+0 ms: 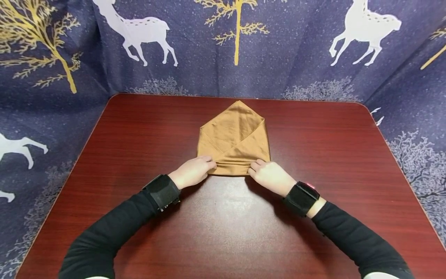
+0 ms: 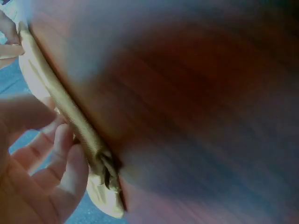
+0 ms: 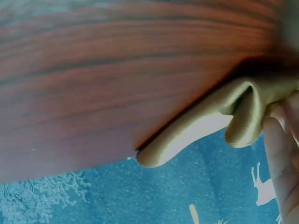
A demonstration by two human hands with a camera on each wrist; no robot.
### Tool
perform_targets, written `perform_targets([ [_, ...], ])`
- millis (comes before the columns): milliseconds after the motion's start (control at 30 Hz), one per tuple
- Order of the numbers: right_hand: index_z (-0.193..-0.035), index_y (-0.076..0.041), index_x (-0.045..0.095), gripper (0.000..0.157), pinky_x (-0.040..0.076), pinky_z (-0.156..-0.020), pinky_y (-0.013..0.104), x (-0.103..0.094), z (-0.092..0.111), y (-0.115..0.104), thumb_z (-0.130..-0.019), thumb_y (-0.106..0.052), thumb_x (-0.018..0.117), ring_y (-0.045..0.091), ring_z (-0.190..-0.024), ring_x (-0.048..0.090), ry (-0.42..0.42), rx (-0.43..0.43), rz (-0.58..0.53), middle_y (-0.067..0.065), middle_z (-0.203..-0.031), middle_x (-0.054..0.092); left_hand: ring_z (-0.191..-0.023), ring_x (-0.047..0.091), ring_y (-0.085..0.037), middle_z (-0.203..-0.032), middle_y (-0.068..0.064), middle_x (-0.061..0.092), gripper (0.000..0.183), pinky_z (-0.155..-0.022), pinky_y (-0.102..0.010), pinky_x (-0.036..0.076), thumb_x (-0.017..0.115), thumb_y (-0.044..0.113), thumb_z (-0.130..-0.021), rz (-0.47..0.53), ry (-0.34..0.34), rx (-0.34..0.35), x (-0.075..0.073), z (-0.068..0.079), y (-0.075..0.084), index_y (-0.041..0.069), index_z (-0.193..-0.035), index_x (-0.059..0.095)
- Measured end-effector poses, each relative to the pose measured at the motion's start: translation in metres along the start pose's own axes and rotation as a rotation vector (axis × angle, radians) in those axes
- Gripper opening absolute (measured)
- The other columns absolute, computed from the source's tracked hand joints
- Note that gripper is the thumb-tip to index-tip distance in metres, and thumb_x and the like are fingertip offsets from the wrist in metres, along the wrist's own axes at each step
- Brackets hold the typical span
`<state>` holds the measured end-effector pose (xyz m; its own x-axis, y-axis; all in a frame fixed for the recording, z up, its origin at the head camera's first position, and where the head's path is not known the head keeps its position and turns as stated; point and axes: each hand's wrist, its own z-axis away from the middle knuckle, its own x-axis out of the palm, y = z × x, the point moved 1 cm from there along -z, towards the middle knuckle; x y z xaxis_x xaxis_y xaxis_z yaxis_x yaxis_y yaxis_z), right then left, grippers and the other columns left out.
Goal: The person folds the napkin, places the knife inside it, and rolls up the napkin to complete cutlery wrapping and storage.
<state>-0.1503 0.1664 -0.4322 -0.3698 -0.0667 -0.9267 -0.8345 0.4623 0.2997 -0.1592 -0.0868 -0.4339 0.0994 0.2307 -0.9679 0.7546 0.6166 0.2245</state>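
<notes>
A golden satin napkin (image 1: 230,133) lies folded at the middle of the table, its pointed end toward the back and crossed folds over its front. Along its near edge runs a narrow fold (image 1: 231,169). My left hand (image 1: 194,171) pinches that fold at its left end, while my right hand (image 1: 272,177) pinches it at the right end. In the left wrist view, fingers curl behind the rolled edge (image 2: 79,123). Open loops of cloth (image 3: 245,116) show beside the right fingers in the right wrist view.
The reddish wooden table (image 1: 146,128) has rounded far corners. Behind it and along its sides hangs a dark blue curtain (image 1: 195,73) printed with white deer and golden trees. A black band (image 1: 162,192) wraps the left wrist, another band (image 1: 301,198) the right.
</notes>
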Motion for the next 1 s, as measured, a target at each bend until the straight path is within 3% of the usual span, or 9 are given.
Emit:
perform_targets([
  [267, -0.079, 0.001, 0.058, 0.022, 0.044, -0.05, 0.028, -0.002, 0.0, -0.005, -0.08, 0.0, 0.036, 0.02, -0.061, 0.051, -0.036, -0.014, 0.076, 0.007, -0.066, 0.051, -0.074, 0.052, -0.022, -0.08, -0.002, 0.048, 0.026, -0.064, -0.031, 0.045, 0.075, 0.019, -0.065, -0.151, 0.021, 0.013, 0.003, 0.001, 0.004, 0.011, -0.081, 0.057],
  [333, -0.074, -0.001, 0.055, 0.02, 0.043, -0.049, 0.028, -0.001, -0.002, -0.005, -0.079, 0.001, 0.037, 0.019, -0.058, 0.05, -0.04, -0.003, 0.066, 0.005, -0.063, 0.048, -0.076, 0.053, -0.022, -0.082, -0.002, 0.05, 0.023, -0.064, -0.031, 0.046, 0.074, 0.018, -0.067, -0.18, 0.034, 0.017, 0.004, -0.001, 0.004, 0.011, -0.082, 0.057],
  [533, -0.067, -0.005, 0.05, 0.011, 0.044, -0.047, 0.03, 0.002, -0.004, 0.001, -0.074, 0.002, 0.054, 0.02, -0.057, 0.051, -0.066, 0.045, 0.01, 0.005, -0.061, 0.047, -0.084, 0.057, -0.024, -0.089, -0.007, 0.057, 0.007, -0.065, -0.032, 0.048, 0.059, 0.005, -0.08, -0.226, 0.053, 0.025, 0.003, -0.005, 0.004, 0.01, -0.085, 0.06],
  [667, -0.071, -0.004, 0.053, 0.007, 0.044, -0.048, 0.03, 0.004, -0.007, 0.005, -0.074, 0.001, 0.056, 0.021, -0.061, 0.052, -0.091, 0.093, -0.06, 0.007, -0.067, 0.05, -0.076, 0.058, -0.022, -0.081, -0.004, 0.057, 0.007, -0.057, -0.033, 0.047, 0.062, 0.004, -0.077, -0.187, 0.042, 0.015, 0.002, -0.009, -0.001, 0.009, -0.08, 0.058],
  [733, -0.074, -0.003, 0.055, 0.007, 0.045, -0.047, 0.03, 0.003, -0.008, 0.007, -0.072, 0.003, 0.058, 0.021, -0.063, 0.052, -0.114, 0.126, -0.119, 0.008, -0.07, 0.05, -0.072, 0.058, -0.02, -0.076, -0.002, 0.056, 0.012, -0.055, -0.033, 0.047, 0.064, 0.002, -0.074, -0.152, 0.003, -0.008, 0.001, -0.011, -0.003, 0.009, -0.078, 0.056],
  [833, -0.077, -0.003, 0.056, 0.016, 0.046, -0.048, 0.032, 0.003, -0.011, 0.012, -0.065, 0.003, 0.064, 0.021, -0.065, 0.053, -0.171, 0.182, -0.208, 0.008, -0.073, 0.05, -0.067, 0.058, -0.018, -0.07, 0.001, 0.055, 0.018, -0.054, -0.033, 0.046, 0.065, -0.002, -0.071, -0.072, -0.054, -0.057, -0.004, -0.017, -0.006, 0.01, -0.077, 0.054],
  [933, -0.078, -0.006, 0.053, 0.025, 0.046, -0.05, 0.035, 0.004, -0.014, 0.018, -0.059, 0.003, 0.067, 0.022, -0.065, 0.055, -0.218, 0.249, -0.268, 0.006, -0.071, 0.052, -0.065, 0.057, -0.017, -0.069, 0.003, 0.055, 0.02, -0.054, -0.035, 0.046, 0.064, -0.002, -0.071, 0.007, -0.077, -0.101, -0.008, -0.022, -0.01, 0.012, -0.077, 0.052],
  [1000, -0.078, -0.008, 0.052, 0.027, 0.047, -0.051, 0.037, 0.004, -0.016, 0.022, -0.059, 0.003, 0.067, 0.022, -0.065, 0.057, -0.227, 0.292, -0.296, 0.003, -0.07, 0.054, -0.063, 0.055, -0.017, -0.067, 0.004, 0.053, 0.022, -0.052, -0.035, 0.044, 0.066, 0.001, -0.07, 0.041, -0.066, -0.095, -0.008, -0.025, -0.015, 0.014, -0.076, 0.05],
])
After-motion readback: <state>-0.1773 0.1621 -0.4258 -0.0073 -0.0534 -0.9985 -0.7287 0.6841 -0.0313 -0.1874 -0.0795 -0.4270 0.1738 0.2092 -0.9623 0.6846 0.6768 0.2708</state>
